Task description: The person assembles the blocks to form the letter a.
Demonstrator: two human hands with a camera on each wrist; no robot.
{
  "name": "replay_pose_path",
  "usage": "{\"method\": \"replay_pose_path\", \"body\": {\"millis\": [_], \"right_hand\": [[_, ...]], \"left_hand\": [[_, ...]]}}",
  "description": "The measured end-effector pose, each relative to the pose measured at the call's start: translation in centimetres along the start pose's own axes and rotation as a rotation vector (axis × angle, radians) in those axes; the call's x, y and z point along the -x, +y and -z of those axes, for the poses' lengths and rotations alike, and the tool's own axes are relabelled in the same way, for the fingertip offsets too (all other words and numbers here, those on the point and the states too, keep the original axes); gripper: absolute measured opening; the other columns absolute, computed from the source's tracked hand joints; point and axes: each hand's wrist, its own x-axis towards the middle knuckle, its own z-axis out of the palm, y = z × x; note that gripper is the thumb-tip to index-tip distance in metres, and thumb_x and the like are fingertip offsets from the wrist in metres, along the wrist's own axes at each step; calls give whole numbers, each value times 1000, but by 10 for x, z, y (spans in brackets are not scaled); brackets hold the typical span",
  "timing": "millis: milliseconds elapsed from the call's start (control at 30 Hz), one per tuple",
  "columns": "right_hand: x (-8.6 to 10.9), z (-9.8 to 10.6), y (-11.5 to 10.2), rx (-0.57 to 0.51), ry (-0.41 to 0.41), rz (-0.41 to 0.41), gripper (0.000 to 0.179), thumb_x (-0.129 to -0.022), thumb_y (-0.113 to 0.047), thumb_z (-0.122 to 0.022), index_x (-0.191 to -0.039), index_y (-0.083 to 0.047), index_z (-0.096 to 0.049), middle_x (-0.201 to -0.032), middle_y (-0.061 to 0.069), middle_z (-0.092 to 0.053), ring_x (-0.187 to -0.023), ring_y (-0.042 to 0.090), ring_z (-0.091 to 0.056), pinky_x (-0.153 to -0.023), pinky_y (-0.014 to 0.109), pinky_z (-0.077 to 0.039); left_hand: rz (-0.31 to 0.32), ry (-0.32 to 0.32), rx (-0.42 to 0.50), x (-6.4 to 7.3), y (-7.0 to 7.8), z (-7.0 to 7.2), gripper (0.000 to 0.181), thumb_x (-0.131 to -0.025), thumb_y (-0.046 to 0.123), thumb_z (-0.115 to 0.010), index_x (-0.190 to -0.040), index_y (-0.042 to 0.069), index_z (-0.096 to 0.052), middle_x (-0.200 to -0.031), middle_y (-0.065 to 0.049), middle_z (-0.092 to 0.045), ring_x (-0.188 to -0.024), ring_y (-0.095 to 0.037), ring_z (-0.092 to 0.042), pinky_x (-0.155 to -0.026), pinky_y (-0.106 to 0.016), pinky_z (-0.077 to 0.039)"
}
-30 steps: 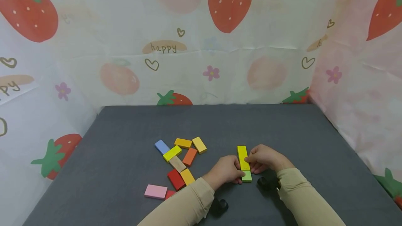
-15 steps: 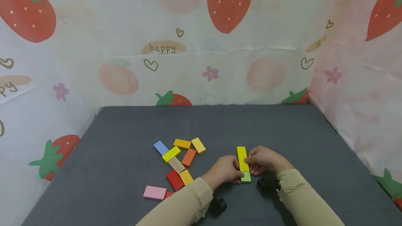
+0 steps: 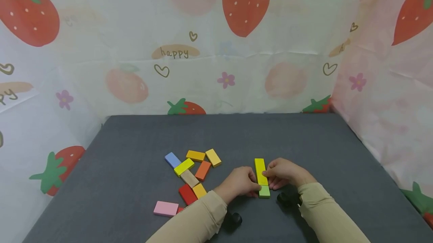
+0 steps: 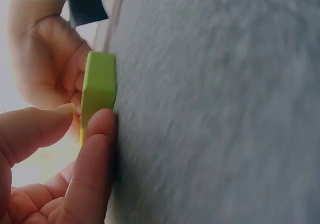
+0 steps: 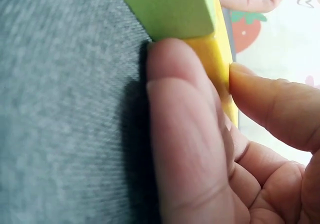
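In the head view, a green block [image 3: 264, 192] lies end to end with a yellow block [image 3: 260, 166] on the dark cloth, making a straight strip. Whether the yellow part is one block or two, I cannot tell. My left hand [image 3: 239, 183] holds the green block from the left, index finger along its side and thumb at its top edge. From the right, my right hand [image 3: 286, 173] pinches the yellow block; its thumb touches the top. The right wrist view shows that index fingertip [image 5: 172, 59] low beside the seam with the green block [image 5: 175, 9].
Left of my hands lie loose blocks: pink [image 3: 165, 208], red [image 3: 187, 194], plain wood [image 3: 189, 178], orange [image 3: 203, 171], blue [image 3: 173, 159] and several yellowish ones. My left sleeve [image 3: 193, 220] partly covers another red block [image 3: 180, 210]. Patterned cloth walls [image 3: 203, 77] surround the table.
The whole head view has shifted slightly down and left. Both hands keep their hold on the strip, and the blocks stay as they were relative to one another.
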Motion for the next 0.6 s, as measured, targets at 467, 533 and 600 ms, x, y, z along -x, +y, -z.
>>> {"method": "replay_pose_path", "body": {"millis": [467, 533, 600], "right_hand": [[-2, 2, 5, 4, -14, 8, 19, -94, -18, -64, -82, -4, -62, -66, 4, -62, -55, 13, -61, -56, 26, -55], [-1, 1, 4, 4, -17, 6, 18, -94, -18, -63, -82, -4, -62, -66, 4, -62, -55, 13, -60, -56, 26, -54], [-1, 1, 2, 4, -17, 2, 18, -94, -18, -63, -82, -4, -62, -66, 4, -61, -55, 13, -60, -56, 26, -54]], "left_hand": [[3, 65, -78, 12, -11, 72, 12, -88, 18, -72, -93, 10, -64, -76, -3, -71, -66, -14, -63, -65, -28, -51], [14, 96, -84, 16, -15, 85, 12, -88, 18, -71, -95, 10, -64, -77, -3, -70, -68, -14, -62, -66, -28, -51], [19, 130, -91, 19, -20, 97, 12, -88, 17, -70, -96, 9, -65, -78, -3, -70, -69, -15, -62, -66, -28, -51]]}}
